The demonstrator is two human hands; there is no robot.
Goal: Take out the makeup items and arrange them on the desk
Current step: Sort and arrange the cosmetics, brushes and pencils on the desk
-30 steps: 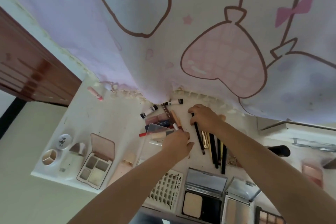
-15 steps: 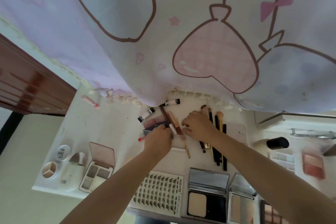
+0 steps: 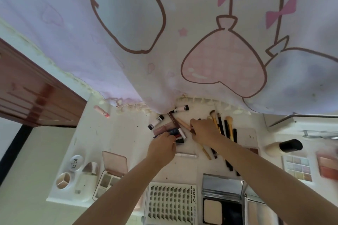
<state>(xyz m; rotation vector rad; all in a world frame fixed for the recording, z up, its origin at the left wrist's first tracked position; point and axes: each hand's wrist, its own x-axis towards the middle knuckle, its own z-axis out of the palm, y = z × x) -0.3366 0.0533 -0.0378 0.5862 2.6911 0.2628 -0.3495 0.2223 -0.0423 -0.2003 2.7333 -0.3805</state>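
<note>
A heap of lip tubes (image 3: 167, 128) and pencils lies at the back middle of the white desk (image 3: 113, 133), just under the curtain hem. My left hand (image 3: 161, 149) reaches into the near side of the heap, its curled fingers pinching a dark tube. My right hand (image 3: 204, 131) lies to the right of the heap, its fingertips closed on the near end of a peach pencil (image 3: 182, 123). Several makeup brushes (image 3: 228, 126) lie in a row behind and beneath my right hand. A silver pen (image 3: 185, 155) lies alone near my left hand.
A printed curtain (image 3: 164, 42) hangs over the desk's back edge. Left: pink lipstick (image 3: 101, 111), round lid (image 3: 75, 162), open eyeshadow palette (image 3: 109, 175). Front: lash tray (image 3: 171, 204), powder compact (image 3: 221, 201). Right: black-capped puff (image 3: 290, 145), pastel palette (image 3: 298, 168), blush (image 3: 329, 166).
Both hands have moved back toward the heap of tubes under the curtain. My right hand left the black pencil among the brushes and now has the peach pencil.
</note>
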